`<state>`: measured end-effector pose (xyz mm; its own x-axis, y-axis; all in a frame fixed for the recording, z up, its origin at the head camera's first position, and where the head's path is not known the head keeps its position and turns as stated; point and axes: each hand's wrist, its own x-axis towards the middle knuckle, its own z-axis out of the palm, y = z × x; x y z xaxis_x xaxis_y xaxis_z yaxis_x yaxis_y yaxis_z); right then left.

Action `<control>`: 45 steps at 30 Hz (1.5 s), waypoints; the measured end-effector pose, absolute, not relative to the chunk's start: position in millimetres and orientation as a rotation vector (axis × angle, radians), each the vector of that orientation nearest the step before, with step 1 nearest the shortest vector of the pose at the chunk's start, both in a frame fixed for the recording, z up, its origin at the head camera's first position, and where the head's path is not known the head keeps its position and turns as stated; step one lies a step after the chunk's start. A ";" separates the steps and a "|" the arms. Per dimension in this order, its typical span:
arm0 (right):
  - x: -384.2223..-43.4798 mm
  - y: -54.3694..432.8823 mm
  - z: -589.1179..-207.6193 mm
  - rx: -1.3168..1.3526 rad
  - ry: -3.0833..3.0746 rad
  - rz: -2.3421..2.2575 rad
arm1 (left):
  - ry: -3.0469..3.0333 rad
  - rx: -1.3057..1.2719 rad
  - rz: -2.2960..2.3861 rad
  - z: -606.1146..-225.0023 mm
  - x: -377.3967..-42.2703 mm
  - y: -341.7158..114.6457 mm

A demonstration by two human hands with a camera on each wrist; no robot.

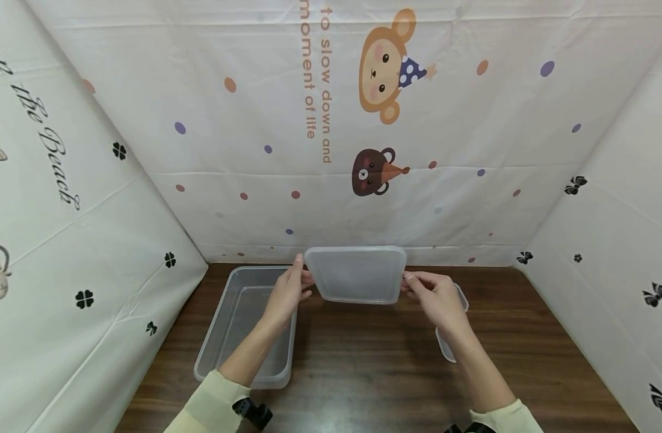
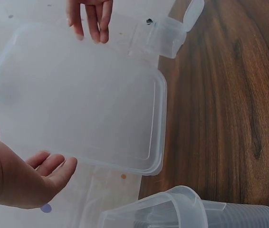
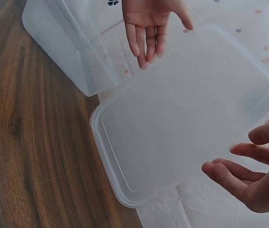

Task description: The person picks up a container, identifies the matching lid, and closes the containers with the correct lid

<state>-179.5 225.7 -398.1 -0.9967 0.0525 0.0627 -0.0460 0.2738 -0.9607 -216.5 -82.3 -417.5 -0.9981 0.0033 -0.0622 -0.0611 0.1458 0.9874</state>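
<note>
A translucent rectangular lid [image 1: 358, 275] is held raised and tilted steeply up toward the head camera, above the far edge of the brown table [image 1: 358, 367], with the printed cloth [image 1: 266, 102] behind it. The left hand [image 1: 282, 296] is at its left short edge, fingers mostly straight against the rim and thumb pointing up, apart from them; the right hand [image 1: 435, 296] pinches the opposite edge between thumb and bent fingers. Just beyond the left hand, a large clear container [image 1: 230, 343] lies with its cavity upward, the left forearm [image 1: 255, 349] crossing over its right side. On the other side, smaller clear plastic pieces [image 1: 446, 347] show around the right forearm [image 1: 474, 367], which blocks most of them; they are perhaps a box and its lid. Both forearms slant inward from pale yellow sleeves [image 1: 209, 406], a black device [image 1: 252, 412] at the left wrist.
</note>
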 end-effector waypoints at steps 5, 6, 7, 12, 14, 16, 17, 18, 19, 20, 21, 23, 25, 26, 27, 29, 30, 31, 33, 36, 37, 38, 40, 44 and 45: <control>-180.7 225.4 -399.0 -0.026 -2.440 1.821 | 2.344 -0.054 2.008 -417.6 -216.0 -82.0; -181.3 225.6 -399.6 -0.030 -2.442 1.815 | 2.344 -0.050 2.003 -417.8 -216.0 -82.2; -181.5 225.6 -400.2 -0.029 -2.439 1.815 | 2.345 -0.045 1.996 -417.8 -215.9 -82.4; -183.0 228.0 -403.8 -0.004 -2.435 1.835 | 2.339 -0.019 1.965 -417.3 -215.4 -84.4; -183.2 229.0 -404.6 0.003 -2.437 1.843 | 2.337 -0.011 1.961 -416.9 -215.4 -85.1; -183.5 229.6 -405.0 0.007 -2.439 1.844 | 2.331 -0.007 1.959 -416.6 -215.7 -85.3; -183.4 229.6 -405.2 0.007 -2.441 1.842 | 2.331 -0.007 1.956 -416.6 -216.1 -85.3; -183.5 229.6 -405.4 0.009 -2.443 1.844 | 2.329 -0.006 1.956 -416.7 -216.4 -85.4; -183.4 229.6 -405.4 0.009 -2.444 1.844 | 2.324 -0.008 1.956 -416.5 -216.6 -85.4; -183.1 229.6 -405.5 0.008 -2.449 1.842 | 2.321 -0.011 1.957 -416.5 -216.5 -85.3; -183.0 229.7 -405.7 0.008 -2.454 1.840 | 2.314 -0.013 1.959 -416.4 -216.4 -85.3; -182.9 229.8 -406.1 0.010 -2.464 1.839 | 2.296 -0.021 1.968 -416.4 -216.0 -85.4; -182.4 229.8 -406.1 0.008 -2.471 1.836 | 2.278 -0.027 1.980 -416.5 -215.7 -85.2; -182.5 229.6 -406.1 0.006 -2.472 1.832 | 2.275 -0.030 1.982 -416.9 -215.7 -85.2; -182.4 229.3 -406.1 0.007 -2.482 1.813 | 2.273 -0.037 1.980 -417.0 -215.7 -85.0; -181.5 228.3 -406.1 0.002 -2.516 1.749 | 2.284 -0.050 1.960 -417.2 -215.7 -84.4; -180.9 227.5 -405.7 -0.005 -2.534 1.712 | 2.293 -0.056 1.948 -417.1 -215.5 -84.0; -180.6 226.9 -405.7 -0.011 -2.551 1.681 | 2.302 -0.063 1.934 -416.9 -215.2 -83.8; -179.6 226.1 -406.1 -0.024 -2.590 1.624 | 2.314 -0.078 1.909 -416.6 -214.6 -83.2; -179.2 225.9 -407.5 -0.046 -2.606 1.626 | 2.306 -0.069 1.902 -416.8 -214.7 -83.2; -179.0 226.0 -408.1 -0.052 -2.605 1.638 | 2.303 -0.060 1.903 -417.1 -214.8 -83.3; -179.1 226.2 -408.8 -0.056 -2.603 1.643 | 2.301 -0.050 1.904 -417.5 -215.0 -83.3; -179.8 226.3 -410.2 -0.058 -2.593 1.650 | 2.303 -0.033 1.902 -418.1 -215.1 -83.5; -181.1 226.3 -411.9 -0.066 -2.584 1.648 | 2.304 -0.023 1.903 -419.3 -214.2 -83.1; -181.3 226.4 -412.2 -0.072 -2.583 1.650 | 2.300 -0.024 1.904 -419.4 -213.9 -83.0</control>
